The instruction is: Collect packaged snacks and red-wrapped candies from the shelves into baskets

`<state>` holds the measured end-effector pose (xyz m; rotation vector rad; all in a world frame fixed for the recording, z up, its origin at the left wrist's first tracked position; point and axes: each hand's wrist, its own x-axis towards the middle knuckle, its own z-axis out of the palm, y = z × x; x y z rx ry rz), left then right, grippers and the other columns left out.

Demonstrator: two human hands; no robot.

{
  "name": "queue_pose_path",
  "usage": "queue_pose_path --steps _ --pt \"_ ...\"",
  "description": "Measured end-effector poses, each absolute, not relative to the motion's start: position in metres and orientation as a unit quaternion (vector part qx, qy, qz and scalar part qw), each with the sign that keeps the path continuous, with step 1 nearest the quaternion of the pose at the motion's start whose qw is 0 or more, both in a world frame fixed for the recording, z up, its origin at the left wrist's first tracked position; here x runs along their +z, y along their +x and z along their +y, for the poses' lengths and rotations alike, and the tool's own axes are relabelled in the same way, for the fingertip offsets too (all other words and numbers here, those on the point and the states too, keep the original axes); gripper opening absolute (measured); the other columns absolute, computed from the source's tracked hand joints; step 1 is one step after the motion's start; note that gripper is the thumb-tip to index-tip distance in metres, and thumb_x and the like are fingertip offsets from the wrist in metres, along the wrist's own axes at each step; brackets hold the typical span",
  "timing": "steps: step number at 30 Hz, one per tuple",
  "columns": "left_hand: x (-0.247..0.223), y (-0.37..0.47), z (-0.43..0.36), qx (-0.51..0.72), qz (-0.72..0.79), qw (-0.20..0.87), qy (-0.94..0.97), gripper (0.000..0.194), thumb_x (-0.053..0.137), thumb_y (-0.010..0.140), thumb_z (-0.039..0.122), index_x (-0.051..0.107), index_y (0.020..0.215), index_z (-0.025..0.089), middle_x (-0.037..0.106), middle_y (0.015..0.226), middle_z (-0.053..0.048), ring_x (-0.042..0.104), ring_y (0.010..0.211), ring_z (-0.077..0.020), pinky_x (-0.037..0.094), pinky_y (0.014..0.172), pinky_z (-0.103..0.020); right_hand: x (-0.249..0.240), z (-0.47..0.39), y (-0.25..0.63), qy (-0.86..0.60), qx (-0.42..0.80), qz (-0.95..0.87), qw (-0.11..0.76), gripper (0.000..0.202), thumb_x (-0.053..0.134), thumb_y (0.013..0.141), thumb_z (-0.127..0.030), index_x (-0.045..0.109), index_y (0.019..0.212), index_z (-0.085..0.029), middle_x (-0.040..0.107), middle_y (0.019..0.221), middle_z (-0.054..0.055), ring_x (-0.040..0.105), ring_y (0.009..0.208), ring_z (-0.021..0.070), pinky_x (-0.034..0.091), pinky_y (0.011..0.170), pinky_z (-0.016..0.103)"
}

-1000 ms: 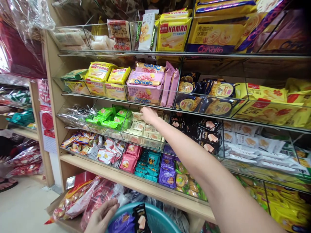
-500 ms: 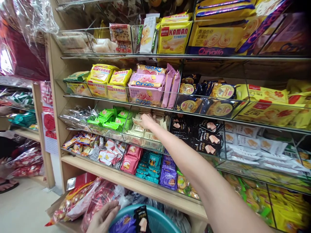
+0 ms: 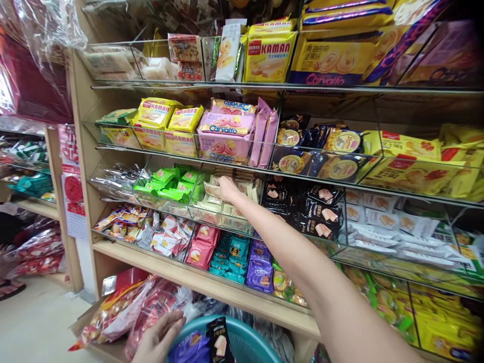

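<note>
My right hand [image 3: 227,189] reaches into a shelf compartment of cream-coloured snack packets. Its fingers are closed at the edge of one cream snack packet [image 3: 212,188], which tilts up from the others; the fingertips are partly hidden. Low in the view, my left hand [image 3: 161,337] is beside the rim of a teal basket [image 3: 245,330], fingers stretched out and slightly curved, with nothing seen in them. Inside the basket lie a purple snack packet [image 3: 191,348] and a black snack packet [image 3: 220,340].
Green packets [image 3: 166,184] fill the compartment to the left, black packets [image 3: 321,214] the one to the right. Clear dividers and front panels edge each shelf. Below, red plastic bags [image 3: 151,310] lie in a carton left of the basket. Large yellow packs [image 3: 268,55] stand higher up.
The view has shifted slightly. My right hand stays in the same compartment, and the cream packet at its fingertips now shows more clearly, tilted up. My left hand stays beside the basket.
</note>
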<state>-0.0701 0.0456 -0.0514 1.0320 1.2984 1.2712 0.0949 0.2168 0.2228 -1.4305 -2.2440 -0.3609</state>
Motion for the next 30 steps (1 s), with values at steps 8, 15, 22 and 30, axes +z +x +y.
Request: queue_pose_path --steps 8,15,22,30 --pt "-0.053 -0.07 0.046 0.523 0.542 0.488 0.441 0.059 0.076 0.042 0.059 0.07 0.081 0.015 0.073 0.088 -0.01 0.062 0.098 -0.0323 0.045 0.096 -0.04 0.22 0.203 0.105 -0.487 -0.16 -0.802 0.307 0.019 0.049 0.08 -0.023 0.06 0.093 -0.017 0.057 0.103 0.009 0.05 0.096 0.0225 0.039 0.079 0.031" --pt "-0.06 -0.072 0.048 0.518 0.54 0.485 0.453 0.058 0.075 0.047 0.057 0.069 0.086 0.015 0.072 0.093 -0.01 0.062 0.099 -0.0305 0.046 0.094 -0.037 0.217 0.158 0.119 -0.423 -0.144 -0.805 0.391 0.01 0.051 0.082 -0.023 0.056 0.088 -0.017 0.053 0.103 0.007 0.046 0.097 0.0204 0.036 0.082 0.032" --pt "-0.032 -0.061 0.041 0.562 0.543 0.448 0.435 0.054 0.076 0.043 0.058 0.07 0.079 0.017 0.073 0.09 -0.008 0.061 0.099 -0.0316 0.051 0.087 -0.034 0.145 0.056 0.147 -0.332 0.261 -0.74 0.524 0.01 0.065 0.072 -0.027 0.062 0.077 -0.019 0.06 0.092 0.001 0.055 0.085 0.0166 0.041 0.077 0.029" --pt "-0.004 -0.019 0.017 0.542 0.476 0.524 0.453 0.05 0.068 0.064 0.052 0.066 0.101 0.018 0.068 0.105 -0.008 0.06 0.103 -0.0274 0.049 0.09 -0.035 0.019 0.007 0.156 -0.282 0.735 -0.38 0.486 0.03 0.072 0.068 -0.026 0.064 0.094 -0.015 0.067 0.093 0.008 0.061 0.081 0.0172 0.044 0.082 0.033"
